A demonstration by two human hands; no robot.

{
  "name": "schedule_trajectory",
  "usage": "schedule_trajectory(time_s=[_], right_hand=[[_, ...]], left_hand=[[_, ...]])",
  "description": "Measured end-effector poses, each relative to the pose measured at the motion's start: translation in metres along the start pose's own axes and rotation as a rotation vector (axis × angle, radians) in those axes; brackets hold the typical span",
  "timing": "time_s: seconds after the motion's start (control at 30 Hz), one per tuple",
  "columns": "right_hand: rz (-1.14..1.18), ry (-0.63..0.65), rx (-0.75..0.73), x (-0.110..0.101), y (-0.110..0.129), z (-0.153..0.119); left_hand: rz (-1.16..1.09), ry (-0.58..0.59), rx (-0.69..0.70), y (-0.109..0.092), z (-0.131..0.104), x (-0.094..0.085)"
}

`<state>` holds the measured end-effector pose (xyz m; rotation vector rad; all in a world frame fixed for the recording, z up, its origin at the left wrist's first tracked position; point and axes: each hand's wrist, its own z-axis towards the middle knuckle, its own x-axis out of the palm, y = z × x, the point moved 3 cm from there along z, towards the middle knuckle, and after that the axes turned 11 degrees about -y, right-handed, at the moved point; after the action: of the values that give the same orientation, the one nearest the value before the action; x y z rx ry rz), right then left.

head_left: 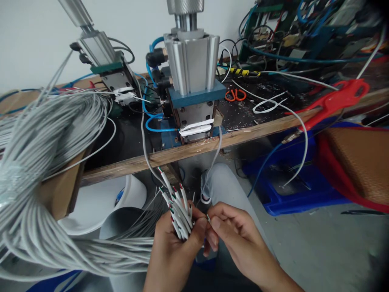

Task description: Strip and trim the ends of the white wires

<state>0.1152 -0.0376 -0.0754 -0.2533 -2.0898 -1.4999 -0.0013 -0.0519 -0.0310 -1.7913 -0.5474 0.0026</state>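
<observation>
My left hand (pixel 174 253) is wrapped round a bundle of white-sheathed cables (pixel 181 213), whose cut ends point up and show red, green and dark inner wires. Close against its thumb, my right hand (pixel 238 233) is closed in a pinch on a thin wire end (pixel 208 219) with a dark greenish tip. The fingertips hide most of that wire. From the bundle, grey cables (pixel 118 253) run left to a large coil (pixel 51 142) hanging over the bench edge.
A pneumatic press (pixel 194 65) stands on the bench's wooden edge (pixel 243 140), with a second press (pixel 100 52) to its left. Right of them are orange-handled scissors (pixel 235 95) and a red air gun (pixel 337 99). Below sit a white bucket (pixel 136 194) and a blue crate (pixel 273 207).
</observation>
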Motion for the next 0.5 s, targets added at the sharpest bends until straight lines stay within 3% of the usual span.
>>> schedule_trajectory(time_s=[0.2,0.3,0.4,0.5], right_hand=[[-0.141,0.003,-0.036,-0.003,0.012,0.002],[-0.178,0.015,-0.023,-0.001,0.019,0.001],[-0.15,-0.003,-0.025,0.001,0.017,-0.001],[-0.028,-0.04,-0.035,0.003,0.007,-0.003]], left_hand=[[0.161,-0.022,0.052,-0.002,0.002,-0.002],[0.216,0.062,0.077,-0.002,0.005,-0.003],[0.23,0.115,0.099,-0.001,0.005,-0.004],[0.156,0.076,0.077,0.001,0.002,-0.004]])
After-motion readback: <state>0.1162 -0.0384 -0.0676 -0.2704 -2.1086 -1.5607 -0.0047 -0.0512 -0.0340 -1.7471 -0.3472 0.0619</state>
